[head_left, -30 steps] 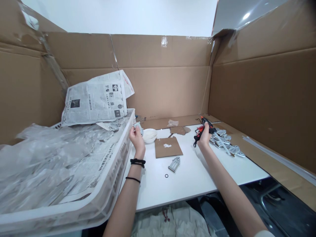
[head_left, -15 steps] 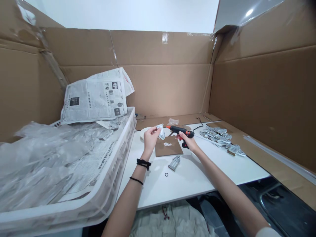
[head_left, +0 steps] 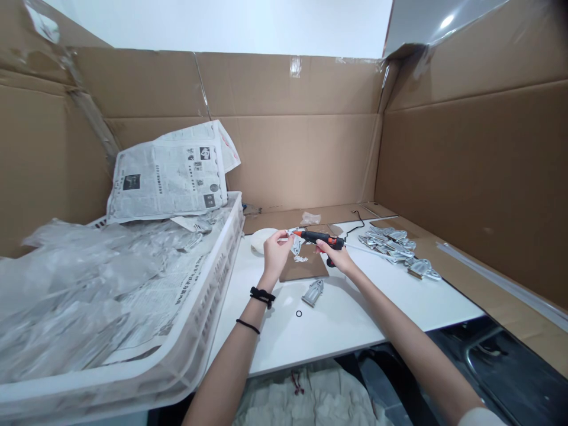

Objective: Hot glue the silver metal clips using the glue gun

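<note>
My left hand (head_left: 276,251) is closed, pinching a small white-and-silver piece (head_left: 296,245) above a brown board (head_left: 306,272). In my right hand (head_left: 336,254) is a black and orange glue gun (head_left: 323,238), its fingers wrapped round the handle. The gun's orange nozzle points left and meets or nearly meets the piece; I cannot tell which. Small white bits (head_left: 300,258) lie on the board. In front of it, a silver arch-shaped part (head_left: 313,293) and a small black ring (head_left: 299,313) rest on the white table (head_left: 346,319).
A pile of silver parts (head_left: 390,244) lies at the right. Behind my left hand stands a white round dish (head_left: 261,239). To the left is a white plastic basket (head_left: 217,284) holding plastic bags and newspaper (head_left: 173,174). Cardboard walls (head_left: 302,154) surround the table.
The glue gun has moved slightly left and down, bringing its nozzle to the piece. My left hand has shifted a little right and turned the piece.
</note>
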`<action>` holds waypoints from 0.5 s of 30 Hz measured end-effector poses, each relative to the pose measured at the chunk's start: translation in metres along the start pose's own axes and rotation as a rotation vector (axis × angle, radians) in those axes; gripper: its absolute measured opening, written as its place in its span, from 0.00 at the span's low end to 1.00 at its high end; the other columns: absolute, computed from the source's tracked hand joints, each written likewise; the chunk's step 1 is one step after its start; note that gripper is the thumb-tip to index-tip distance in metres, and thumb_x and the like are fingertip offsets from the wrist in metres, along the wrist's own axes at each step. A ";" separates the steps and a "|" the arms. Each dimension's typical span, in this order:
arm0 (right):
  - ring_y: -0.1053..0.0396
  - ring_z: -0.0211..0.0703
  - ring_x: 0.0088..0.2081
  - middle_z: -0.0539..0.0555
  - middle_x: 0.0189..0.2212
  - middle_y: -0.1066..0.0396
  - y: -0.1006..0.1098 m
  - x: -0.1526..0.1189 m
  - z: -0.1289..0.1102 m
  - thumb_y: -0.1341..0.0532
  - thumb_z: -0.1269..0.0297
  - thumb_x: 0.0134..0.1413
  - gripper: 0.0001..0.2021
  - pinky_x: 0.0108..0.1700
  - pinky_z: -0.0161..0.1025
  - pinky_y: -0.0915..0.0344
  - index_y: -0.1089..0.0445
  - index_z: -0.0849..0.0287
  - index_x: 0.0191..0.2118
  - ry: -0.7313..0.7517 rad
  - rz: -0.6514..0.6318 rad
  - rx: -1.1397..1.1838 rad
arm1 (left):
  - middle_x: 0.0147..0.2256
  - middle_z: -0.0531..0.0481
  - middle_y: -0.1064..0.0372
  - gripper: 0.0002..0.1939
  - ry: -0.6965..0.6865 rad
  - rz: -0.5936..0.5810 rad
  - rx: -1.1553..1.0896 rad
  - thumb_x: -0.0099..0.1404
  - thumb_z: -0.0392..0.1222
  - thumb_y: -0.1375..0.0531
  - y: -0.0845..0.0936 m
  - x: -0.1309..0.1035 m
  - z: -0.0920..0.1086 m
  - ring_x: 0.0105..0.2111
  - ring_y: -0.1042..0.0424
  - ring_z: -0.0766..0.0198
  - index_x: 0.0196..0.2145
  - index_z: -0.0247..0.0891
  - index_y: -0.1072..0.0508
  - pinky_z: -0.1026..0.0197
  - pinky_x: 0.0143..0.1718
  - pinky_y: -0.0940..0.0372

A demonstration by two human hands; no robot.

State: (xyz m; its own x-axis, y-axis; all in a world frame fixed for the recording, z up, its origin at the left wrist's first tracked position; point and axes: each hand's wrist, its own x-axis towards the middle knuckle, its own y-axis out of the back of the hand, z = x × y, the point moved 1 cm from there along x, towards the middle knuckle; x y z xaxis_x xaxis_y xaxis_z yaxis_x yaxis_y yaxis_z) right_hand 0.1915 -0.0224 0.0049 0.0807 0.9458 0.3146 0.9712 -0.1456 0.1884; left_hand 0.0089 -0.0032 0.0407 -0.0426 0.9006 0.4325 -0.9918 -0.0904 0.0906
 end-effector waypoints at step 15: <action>0.31 0.46 0.36 0.55 0.28 0.28 0.000 0.001 0.001 0.40 0.39 0.45 0.24 0.46 0.42 0.38 0.29 0.58 0.23 -0.031 0.019 0.006 | 0.33 0.46 0.26 0.09 -0.012 -0.004 0.029 0.55 0.41 0.39 0.000 -0.001 -0.001 0.31 0.27 0.63 0.32 0.33 0.26 0.64 0.34 0.34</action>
State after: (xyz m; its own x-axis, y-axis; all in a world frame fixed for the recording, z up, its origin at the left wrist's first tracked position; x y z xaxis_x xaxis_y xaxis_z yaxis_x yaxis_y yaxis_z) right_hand 0.1917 -0.0213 0.0043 0.1058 0.9515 0.2889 0.9708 -0.1618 0.1772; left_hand 0.0088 -0.0037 0.0393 -0.0369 0.8959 0.4427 -0.9880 -0.0992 0.1184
